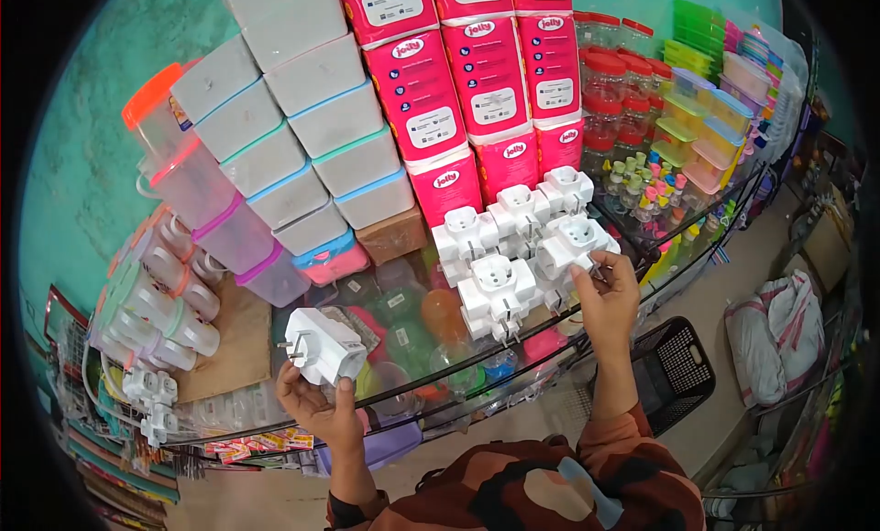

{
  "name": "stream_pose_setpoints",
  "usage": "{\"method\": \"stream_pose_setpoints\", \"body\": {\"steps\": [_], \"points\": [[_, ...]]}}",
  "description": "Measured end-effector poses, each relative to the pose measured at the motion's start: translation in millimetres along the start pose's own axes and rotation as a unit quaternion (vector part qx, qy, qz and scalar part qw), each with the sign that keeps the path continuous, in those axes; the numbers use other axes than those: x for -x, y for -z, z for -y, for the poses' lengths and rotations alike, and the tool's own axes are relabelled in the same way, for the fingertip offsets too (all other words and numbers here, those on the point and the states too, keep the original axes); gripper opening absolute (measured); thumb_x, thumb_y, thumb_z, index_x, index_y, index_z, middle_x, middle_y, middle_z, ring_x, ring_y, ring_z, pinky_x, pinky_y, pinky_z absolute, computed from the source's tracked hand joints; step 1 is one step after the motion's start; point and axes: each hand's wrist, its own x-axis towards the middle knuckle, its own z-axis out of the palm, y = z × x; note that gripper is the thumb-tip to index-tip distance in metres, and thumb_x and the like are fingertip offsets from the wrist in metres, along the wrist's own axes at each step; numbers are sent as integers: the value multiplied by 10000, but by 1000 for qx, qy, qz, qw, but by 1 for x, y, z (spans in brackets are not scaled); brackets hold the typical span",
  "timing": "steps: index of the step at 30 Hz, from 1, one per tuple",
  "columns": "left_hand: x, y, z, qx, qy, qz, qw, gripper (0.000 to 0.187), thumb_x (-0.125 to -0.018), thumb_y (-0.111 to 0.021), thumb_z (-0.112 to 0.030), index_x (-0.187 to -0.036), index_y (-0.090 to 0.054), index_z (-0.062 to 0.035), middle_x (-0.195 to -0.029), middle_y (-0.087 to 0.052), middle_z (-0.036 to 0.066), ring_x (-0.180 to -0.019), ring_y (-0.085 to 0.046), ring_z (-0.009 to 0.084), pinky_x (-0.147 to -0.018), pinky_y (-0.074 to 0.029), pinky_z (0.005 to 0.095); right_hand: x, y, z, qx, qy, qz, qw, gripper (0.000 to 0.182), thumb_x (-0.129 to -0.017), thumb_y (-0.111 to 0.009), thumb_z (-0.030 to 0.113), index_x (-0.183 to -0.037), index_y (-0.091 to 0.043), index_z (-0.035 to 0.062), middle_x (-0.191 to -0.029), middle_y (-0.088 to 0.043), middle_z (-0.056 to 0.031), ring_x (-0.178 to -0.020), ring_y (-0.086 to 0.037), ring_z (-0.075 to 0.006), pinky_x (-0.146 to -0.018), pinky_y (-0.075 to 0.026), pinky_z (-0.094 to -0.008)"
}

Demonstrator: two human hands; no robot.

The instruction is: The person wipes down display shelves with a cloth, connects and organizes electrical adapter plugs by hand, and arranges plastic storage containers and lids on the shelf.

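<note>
My left hand (321,410) grips one white plug adapter (323,349) between thumb and fingers, pins directed left, above the front edge of the glass counter (440,373). My right hand (610,304) pinches the right side of a second socket adapter (570,245), positioned among clustered white adapters (496,288) before the pink "jolly" packs (488,82).
</note>
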Motion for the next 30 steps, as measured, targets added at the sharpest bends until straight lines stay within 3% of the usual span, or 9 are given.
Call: {"method": "stream_pose_setpoints", "body": {"steps": [3,5,10,16,18,20,22,25,30], "points": [[-1,-4,1,12,-2,16,1000,623,-727,-745,-58,-1230,-377,-65,-1335,-371,123,-1198,-439,236,-1018,-357,358,6,-6,4,57,30,10,998,271,-778,-718,17,-995,-562,-32,-939,-574,-40,-803,-578,-84,-699,-499,-213],[-2,-9,1,20,0,27,999,617,-727,-742,-55,-1225,-378,-64,-1330,-370,121,-1199,-435,234,-1020,-350,356,11,-11,3,60,35,3,998,266,-736,-742,51,-951,-604,-24,-913,-577,-89,-753,-568,-160,-654,-495,-262],[1,-26,2,70,34,76,994,627,-713,-749,-41,-1214,-373,-73,-1323,-355,118,-1208,-418,230,-1032,-324,353,14,-14,7,79,42,17,996,289,-735,-751,63,-971,-605,-17,-913,-581,-93,-758,-576,-174,-663,-490,-269],[-2,-49,-6,60,22,134,989,671,-671,-781,-43,-1198,-366,-68,-1303,-355,131,-1166,-454,239,-983,-380,352,17,2,32,104,45,2,994,347,-750,-740,69,-1047,-581,-10,-964,-568,-84,-816,-579,-160,-677,-490,-264],[-3,-61,-16,99,-13,185,978,701,-646,-804,-53,-1194,-367,-70,-1298,-371,154,-1161,-456,243,-981,-380,355,23,8,49,108,31,-3,994,361,-763,-724,57,-1078,-562,-12,-982,-553,-67,-837,-577,-135,-694,-489,-241],[-3,-71,-22,98,-33,227,968,722,-626,-823,-64,-1188,-370,-73,-1281,-400,170,-1169,-451,251,-973,-384,360,29,16,60,0,94,66,993,382,-768,-702,78,-1108,-552,-11,-1003,-557,-79,-899,-567,-138,-751,-467,-253],[-3,-80,-36,86,-42,244,965,705,-605,-842,-86,-1156,-403,-70,-1242,-447,176,-1137,-483,270,-955,-397,369,35,19,81,-40,101,120,987,414,-758,-711,159,-1105,-563,-12,-1030,-563,-91,-947,-556,-159,-799,-446,-281],[-2,-97,-55,31,-163,298,940,675,-568,-866,-127,-1112,-471,-76,-1200,-506,177,-1080,-537,316,-908,-446,394,43,23,92,-81,136,254,954,566,-705,-771,322,-1123,-578,-8,-1115,-564,-135,-953,-556,-204,-790,-438,-302],[22,-124,-64,48,-228,345,909,626,-569,-841,-103,-1108,-523,-70,-1227,-504,184,-1078,-547,352,-882,-478,413,47,32,103,-27,154,226,961,614,-676,-785,298,-1158,-568,-14,-1079,-574,-135,-919,-557,-204,-765,-427,-286]]}}
